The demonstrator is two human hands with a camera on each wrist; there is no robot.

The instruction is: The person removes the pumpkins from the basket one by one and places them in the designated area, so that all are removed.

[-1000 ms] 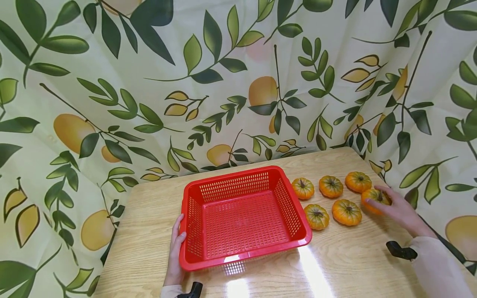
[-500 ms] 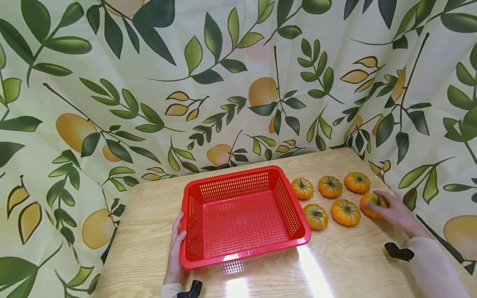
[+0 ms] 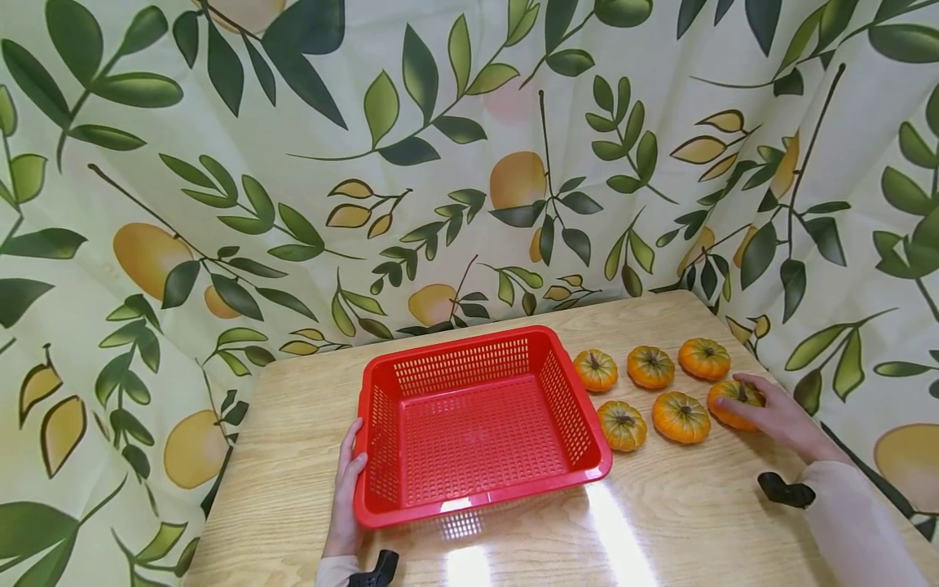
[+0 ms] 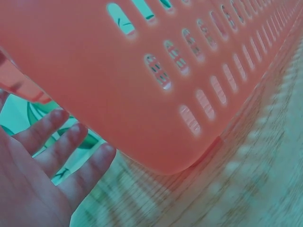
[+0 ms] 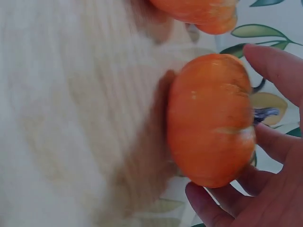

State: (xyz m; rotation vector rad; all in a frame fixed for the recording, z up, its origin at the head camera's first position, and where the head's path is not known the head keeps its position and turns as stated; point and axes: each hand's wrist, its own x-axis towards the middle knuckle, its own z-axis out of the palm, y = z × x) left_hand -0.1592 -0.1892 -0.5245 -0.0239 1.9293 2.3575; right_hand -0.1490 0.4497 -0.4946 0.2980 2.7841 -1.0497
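Observation:
In the head view a red perforated plastic basket [image 3: 513, 496] sits on the table with nothing in it. My left hand [image 3: 343, 499] touches the basket's left side; in the left wrist view its fingers [image 4: 90, 165] are straight, with the tips at the basket corner. At the right my right hand [image 3: 788, 420] holds a small orange pumpkin [image 3: 722, 391], thumb on one side and fingers on the other. The right wrist view shows this pumpkin [image 5: 210, 118] close up, its dark stem pointing toward the palm.
Several more small pumpkins [image 3: 681, 417] stand in two rows between the basket and my right hand. The nearest row end [image 3: 622, 426] is right beside the basket's rim. A leaf-patterned cloth [image 3: 440, 244] hangs behind the wooden table [image 3: 286, 456] and along its sides.
My right hand and its pumpkin have shifted slightly left and toward me. My left hand, the basket and the other pumpkins hold their places.

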